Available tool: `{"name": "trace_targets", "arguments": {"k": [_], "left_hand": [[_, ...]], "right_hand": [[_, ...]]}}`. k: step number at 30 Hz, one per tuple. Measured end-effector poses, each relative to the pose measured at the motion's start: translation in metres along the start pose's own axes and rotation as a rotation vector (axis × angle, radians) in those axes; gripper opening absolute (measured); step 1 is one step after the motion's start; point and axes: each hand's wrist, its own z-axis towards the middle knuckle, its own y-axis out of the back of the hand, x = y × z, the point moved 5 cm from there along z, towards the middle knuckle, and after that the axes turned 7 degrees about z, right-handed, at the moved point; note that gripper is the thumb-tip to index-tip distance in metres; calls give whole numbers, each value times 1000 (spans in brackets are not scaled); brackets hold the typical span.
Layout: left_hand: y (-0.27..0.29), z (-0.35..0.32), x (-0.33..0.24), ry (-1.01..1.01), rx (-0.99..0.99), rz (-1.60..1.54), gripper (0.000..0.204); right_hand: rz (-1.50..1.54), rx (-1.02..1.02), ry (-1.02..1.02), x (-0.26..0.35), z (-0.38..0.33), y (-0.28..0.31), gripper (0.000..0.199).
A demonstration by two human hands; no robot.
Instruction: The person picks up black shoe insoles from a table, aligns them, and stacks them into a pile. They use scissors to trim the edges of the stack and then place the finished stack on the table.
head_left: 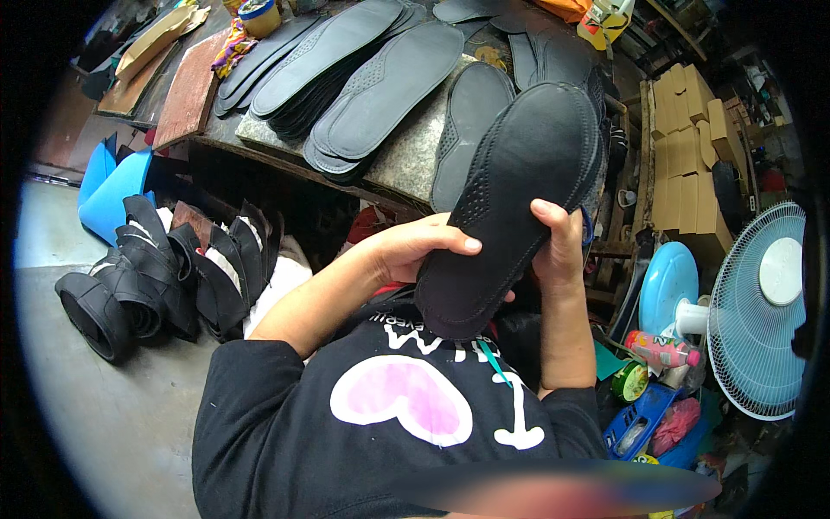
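A black insole (527,164) with stitched edges and a patch of small dimples is held up in front of my chest, tilted with its wider end away from me. My left hand (415,248) grips its left edge, thumb on the top face and fingers hidden beneath. On the opposite edge, my right hand (560,246) pinches it with the thumb raised along the side. Just beyond it, a single insole (467,112) lies on the worktable. To the left of that are stacks of black insoles (389,95), some fanned out.
The worktable has a stone slab (406,164) near its front edge. A yellow tub (259,17) stands at the far left. Bundled black pieces (138,285) lie on the left floor beside a blue sheet (112,190). A fan (756,311) and stacked cardboard boxes (692,164) are at right.
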Motion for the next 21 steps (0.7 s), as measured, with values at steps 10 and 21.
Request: {"name": "trace_targets", "arguments": {"k": [10, 21], "left_hand": [[22, -8, 3, -192, -253, 158, 81], [29, -7, -5, -253, -415, 176, 74]], "right_hand": [[-128, -73, 125, -4, 0, 17, 58], [-453, -189, 111, 18, -22, 15, 40]]}}
